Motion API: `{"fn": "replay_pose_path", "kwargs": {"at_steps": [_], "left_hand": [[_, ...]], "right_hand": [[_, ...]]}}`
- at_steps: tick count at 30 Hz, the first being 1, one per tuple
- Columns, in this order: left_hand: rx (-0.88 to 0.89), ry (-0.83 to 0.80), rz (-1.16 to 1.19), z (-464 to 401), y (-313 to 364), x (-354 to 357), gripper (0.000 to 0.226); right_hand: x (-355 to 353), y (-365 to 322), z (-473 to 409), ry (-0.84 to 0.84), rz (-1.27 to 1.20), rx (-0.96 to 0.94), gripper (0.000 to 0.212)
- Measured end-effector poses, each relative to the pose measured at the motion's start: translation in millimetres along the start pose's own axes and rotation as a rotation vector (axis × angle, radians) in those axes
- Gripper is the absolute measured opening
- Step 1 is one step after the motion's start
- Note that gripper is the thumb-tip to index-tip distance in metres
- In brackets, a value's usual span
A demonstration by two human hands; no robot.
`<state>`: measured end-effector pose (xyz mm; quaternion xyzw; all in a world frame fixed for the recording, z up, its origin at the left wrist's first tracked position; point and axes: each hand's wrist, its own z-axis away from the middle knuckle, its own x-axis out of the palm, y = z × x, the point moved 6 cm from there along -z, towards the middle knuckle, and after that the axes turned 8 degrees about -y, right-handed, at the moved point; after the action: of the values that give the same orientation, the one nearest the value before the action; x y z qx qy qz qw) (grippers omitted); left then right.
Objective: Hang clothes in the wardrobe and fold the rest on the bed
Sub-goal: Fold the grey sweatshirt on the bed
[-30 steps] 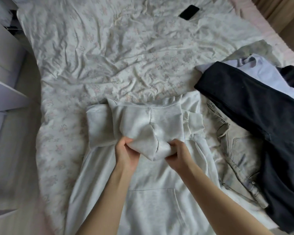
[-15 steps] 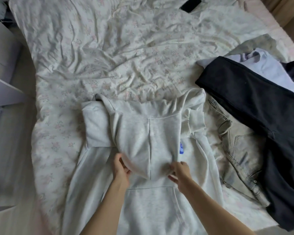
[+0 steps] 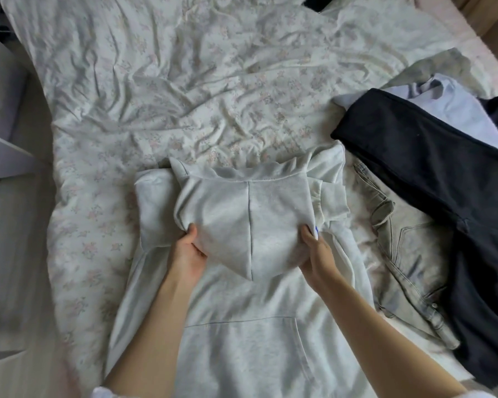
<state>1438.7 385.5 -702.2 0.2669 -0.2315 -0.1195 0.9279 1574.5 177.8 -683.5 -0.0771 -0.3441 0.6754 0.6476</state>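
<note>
Since half a second ago both hands have slid outward along the hood's lower edge, from near its tip to its two sides, and the hood lies flatter and wider over the chest.

The bed (image 3: 184, 81), under a creased floral sheet, carries a pale grey hoodie (image 3: 242, 340) face up at its near edge, hem toward the person. Its sleeves are folded in across the shoulders, and the hood (image 3: 242, 214) is turned down over the front, its centre seam running to a point just above the kangaroo pocket.

A dark garment (image 3: 414, 168) lies near the right edge, over light denim jeans (image 3: 400, 268) that touch the hoodie's right side.

The left hand (image 3: 189, 254) pinches the hood's left edge, thumb on top. The right hand (image 3: 316, 254) grips the right edge, fingers curled round the fabric.
</note>
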Motion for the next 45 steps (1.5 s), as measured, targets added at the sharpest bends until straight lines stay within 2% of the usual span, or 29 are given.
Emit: {"fn": "replay_pose_path", "kwargs": {"at_steps": [2,3,5,7,8,10,12,14,16,24,28,30,34,36,37,40,43,45], "left_hand": [[0.002,0.216,-0.166,-3.3,-7.7,-20.4,0.007],[0.015,0.321,-0.297,-4.0,-9.6,-29.7,0.008],[0.076,0.508,-0.613,2.9,-0.7,-31.1,0.028],[0.234,0.619,-0.895,21.1,18.4,-11.2,0.045],[0.389,0.623,-1.049,29.3,27.6,2.6,0.05],[0.721,0.459,-1.46,40.1,30.1,36.1,0.055],[0.833,0.23,-1.776,31.9,7.1,51.4,0.057],[0.788,0.114,-1.924,18.5,-12.9,54.0,0.058],[0.723,0.102,-2.018,3.2,-19.7,56.1,0.057],[0.651,0.207,-2.184,-83.6,7.9,73.4,0.063],[0.618,0.356,-2.284,-112.6,41.8,64.6,0.06],[0.574,0.372,-2.336,-119.2,64.0,60.8,0.061],[0.464,0.222,-2.477,-132.1,100.0,61.7,0.072],[0.418,0.1,-2.511,-137.9,113.3,68.8,0.079],[0.351,0.036,-2.503,-142.1,118.4,72.2,0.081],[0.005,-0.128,-2.496,-152.3,127.9,81.2,0.086],[-0.273,-0.18,-2.494,-155.8,134.0,78.8,0.098],[-0.365,-0.188,-2.428,-152.2,136.1,70.6,0.1]], "right_hand": [[-12.2,12.5,1.3,0.059,0.183,0.113,0.02],[-19.1,17.3,2.5,0.113,0.304,0.169,0.02],[-28.5,18.6,1.3,0.189,0.49,0.198,0.027],[-28.2,2.9,-0.3,0.28,0.707,0.056,0.042],[-23.0,-9.3,0.2,0.323,0.887,-0.087,0.048],[3.3,-29.4,6.9,0.321,1.303,-0.445,0.055],[33.2,-26.5,7.3,0.171,1.675,-0.739,0.055],[48.0,-10.2,-1.7,-0.022,1.888,-0.85,0.058],[52.9,-0.6,-20.1,-0.134,1.95,-0.856,0.057],[57.3,-23.2,-113.9,-0.062,2.09,-0.669,0.056],[49.4,-37.9,-135.1,-0.042,2.158,-0.691,0.055],[44.1,-50.6,-138.0,-0.003,2.199,-0.718,0.054],[48.9,-89.0,-138.2,0.091,2.354,-0.746,0.064],[59.1,-107.3,-144.9,0.007,2.463,-0.637,0.08],[63.5,-112.9,-150.5,-0.084,2.503,-0.575,0.086],[73.8,-125.7,-169.1,-0.311,2.531,-0.336,0.096],[79.5,-136.2,-176.1,-0.309,2.47,-0.125,0.088],[79.6,-135.0,-170.7,-0.312,2.45,-0.037,0.074]]}}
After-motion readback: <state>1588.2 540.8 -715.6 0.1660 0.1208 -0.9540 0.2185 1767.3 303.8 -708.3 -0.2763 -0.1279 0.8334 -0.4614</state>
